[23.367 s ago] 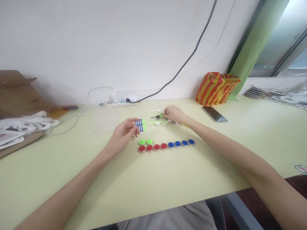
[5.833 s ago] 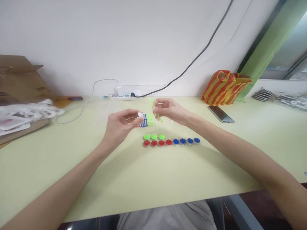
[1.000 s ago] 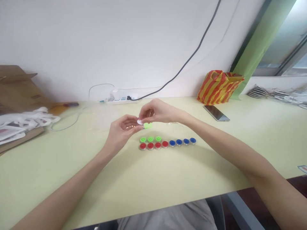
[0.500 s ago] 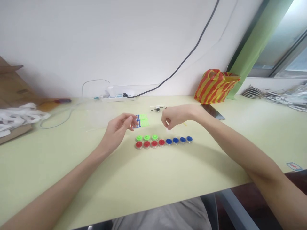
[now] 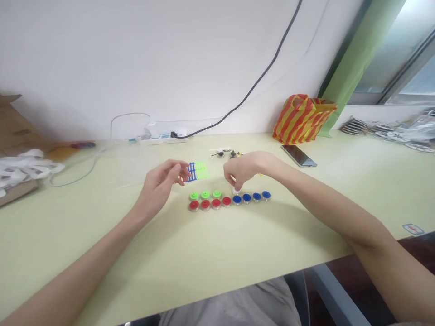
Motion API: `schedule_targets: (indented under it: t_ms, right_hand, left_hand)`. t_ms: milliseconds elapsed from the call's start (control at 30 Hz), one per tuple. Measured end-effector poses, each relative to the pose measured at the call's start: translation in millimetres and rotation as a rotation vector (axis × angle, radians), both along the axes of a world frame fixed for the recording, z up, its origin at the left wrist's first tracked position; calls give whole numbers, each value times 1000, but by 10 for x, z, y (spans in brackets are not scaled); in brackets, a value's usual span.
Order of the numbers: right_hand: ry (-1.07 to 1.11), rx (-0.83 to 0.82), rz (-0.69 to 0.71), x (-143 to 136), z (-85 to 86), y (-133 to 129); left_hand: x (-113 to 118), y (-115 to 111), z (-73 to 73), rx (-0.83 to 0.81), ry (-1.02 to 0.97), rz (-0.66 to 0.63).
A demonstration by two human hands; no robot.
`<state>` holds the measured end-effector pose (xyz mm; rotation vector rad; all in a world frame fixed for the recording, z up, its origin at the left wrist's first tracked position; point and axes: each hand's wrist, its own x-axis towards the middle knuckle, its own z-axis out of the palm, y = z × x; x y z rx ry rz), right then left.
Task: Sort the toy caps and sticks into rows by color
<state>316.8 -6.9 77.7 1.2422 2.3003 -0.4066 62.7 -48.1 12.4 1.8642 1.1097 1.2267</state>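
Observation:
My right hand [image 5: 239, 173] is lowered with thumb and fingers pinched on a small white round piece [image 5: 235, 191], partly hidden under the fingertips. Just in front of it lies a row of small discs with clear bases: several red discs [image 5: 205, 205] on the left, then several blue discs [image 5: 247, 197]. Behind the red ones sit three green discs [image 5: 205, 195]. My left hand [image 5: 165, 179] hovers with its fingers loosely curled and apart, holding nothing. Beside its fingertips lie a blue plastic lattice [image 5: 192, 171] and a bright green one [image 5: 202, 170].
Dark thin-armed pieces [image 5: 220, 154] lie behind my right hand. Further back are a phone [image 5: 299, 155], a red-and-yellow striped bag [image 5: 302, 120] and a power strip [image 5: 166, 138] with a black cable. White strips [image 5: 25, 167] and a cardboard box [image 5: 20, 122] stand at the left.
My right hand has come down slightly toward the row, and the white piece now shows at table level behind the first blue disc. My left hand keeps much the same pose.

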Motion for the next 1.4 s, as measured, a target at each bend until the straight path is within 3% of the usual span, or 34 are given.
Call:
schedule_targets:
  t_ms: [1200, 1400]
  right_hand:
    - [5, -19, -24, -42, 60, -74]
    - [12, -13, -54, -15, 133, -115]
  left_hand:
    - [-13, -2, 4, -3, 18, 7]
    - [-12, -4, 15, -8, 23, 18]
